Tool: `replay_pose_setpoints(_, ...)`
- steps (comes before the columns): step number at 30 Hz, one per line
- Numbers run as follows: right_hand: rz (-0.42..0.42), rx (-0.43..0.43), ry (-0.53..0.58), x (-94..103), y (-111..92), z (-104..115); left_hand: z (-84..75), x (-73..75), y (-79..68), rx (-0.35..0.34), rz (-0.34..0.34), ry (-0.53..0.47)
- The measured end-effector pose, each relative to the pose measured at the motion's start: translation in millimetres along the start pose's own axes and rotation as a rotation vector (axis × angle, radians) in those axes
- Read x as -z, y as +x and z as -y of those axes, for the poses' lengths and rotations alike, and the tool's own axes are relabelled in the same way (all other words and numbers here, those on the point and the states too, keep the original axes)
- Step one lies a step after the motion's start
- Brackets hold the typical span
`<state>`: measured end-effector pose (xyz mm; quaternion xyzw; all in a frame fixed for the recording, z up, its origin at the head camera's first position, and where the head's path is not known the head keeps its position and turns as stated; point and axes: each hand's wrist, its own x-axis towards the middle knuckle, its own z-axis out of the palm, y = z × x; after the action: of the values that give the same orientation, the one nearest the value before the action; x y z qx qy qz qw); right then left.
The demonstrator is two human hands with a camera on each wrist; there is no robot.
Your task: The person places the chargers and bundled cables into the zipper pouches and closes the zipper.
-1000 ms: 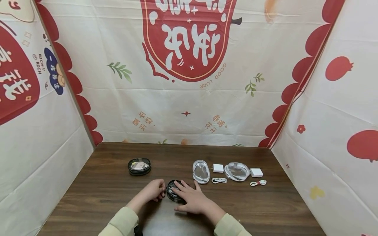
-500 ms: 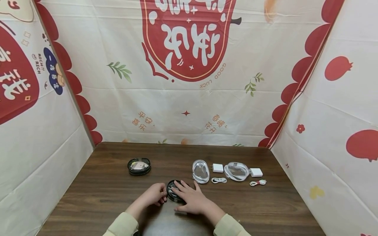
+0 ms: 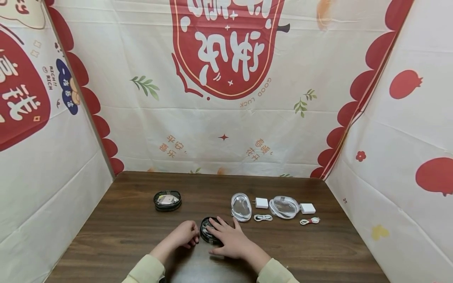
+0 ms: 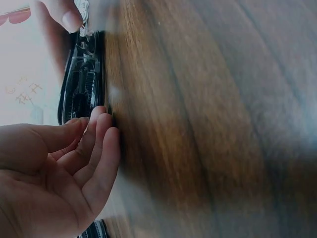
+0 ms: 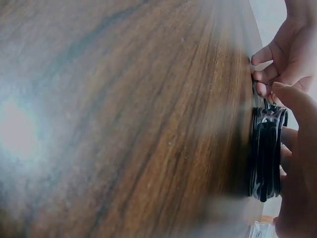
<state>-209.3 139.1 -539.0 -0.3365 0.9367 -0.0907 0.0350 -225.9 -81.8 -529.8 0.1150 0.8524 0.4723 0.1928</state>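
Black case [image 3: 205, 231]: lower centre, on table [image 3: 120, 236].
Left hand [image 3: 185, 234]: narrow grip, pinching case edge.
Right hand [image 3: 231, 238]: wide, fingers spread atop case.
Back cloth [image 3: 198, 122]: "GOOD LUCK".
Left cloth [image 3: 67, 157]: "RICH!! RICH".

On the back cloth [image 3: 212, 125], small curved letters [image 3: 255, 93] say GOOD LUCK, just beside a red badge [image 3: 226, 59] with big white Chinese writing, its top cut off. Lower down, orange Chinese words [image 3: 172, 146] say 平安喜乐, and more orange words [image 3: 258, 150] say 春暖花开. On the left cloth [image 3: 63, 169], black letters [image 3: 50, 78] say RICH!! RICH. The blue patch's [image 3: 66, 88] Chinese writing is too small to read surely.
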Motion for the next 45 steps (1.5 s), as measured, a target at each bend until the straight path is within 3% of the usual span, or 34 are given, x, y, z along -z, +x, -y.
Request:
replay_pose_setpoints(13, -0.040, 0.044, -0.058, 7.5, -15, -5, -0.5, 9.3, 22.6, 0.000, -0.060, 0.075)
replay_pose_setpoints(22, -0.008, 0.069, -0.031, 9.4, -1, 0, -6.5, 8.1, 36.0, -0.014, -0.072, 0.164)
replay_pose_setpoints(45, 0.063, 0.034, -0.011, 3.4, 3, -1, 0.0, 5.9, 23.6, -0.114, -0.074, 0.206)
